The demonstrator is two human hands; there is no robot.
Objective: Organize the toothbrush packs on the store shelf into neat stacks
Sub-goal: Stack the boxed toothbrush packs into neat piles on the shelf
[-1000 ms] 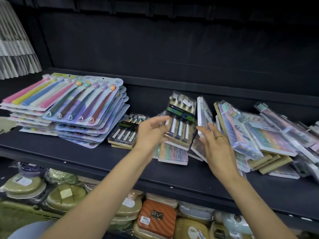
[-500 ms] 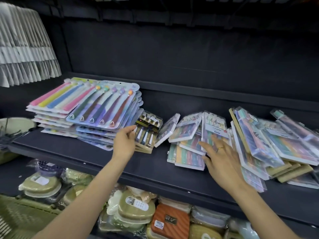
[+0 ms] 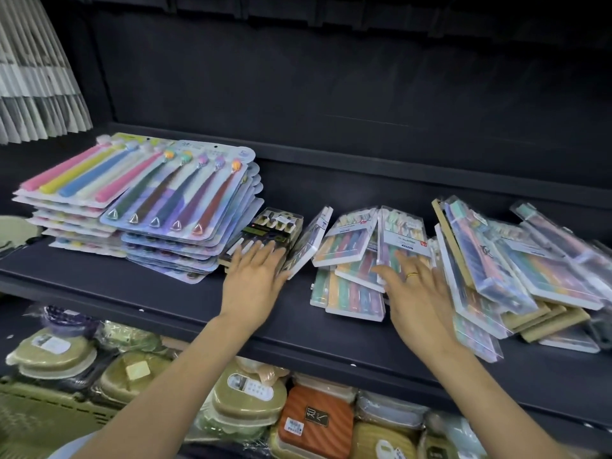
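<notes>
On the dark shelf (image 3: 139, 293), two tall stacks of flat blister toothbrush packs (image 3: 185, 207) fill the left side. Beside them lies a small stack of black-and-gold toothbrush packs (image 3: 275, 226); my left hand (image 3: 255, 276) rests flat on its near end, fingers spread. One clear pack (image 3: 311, 240) leans on edge against that stack. In the middle sits a loose heap of pastel clear-box packs (image 3: 351, 240). My right hand (image 3: 417, 293), wearing a ring, lies open on that heap's right part. A jumbled pile of larger packs (image 3: 516, 260) slumps at the right.
The shelf below holds wrapped lidded boxes, olive ones (image 3: 49, 356) and an orange one (image 3: 314, 422). Folded grey-white goods (image 3: 36, 77) hang at the upper left. A round pale dish (image 3: 16, 230) sits at the far left edge. Bare shelf front runs under both forearms.
My left hand has carried the black-and-gold pack left and laid it flat on its stack. The pastel packs that stood upright have fallen into a heap, and my right hand rests on them.
</notes>
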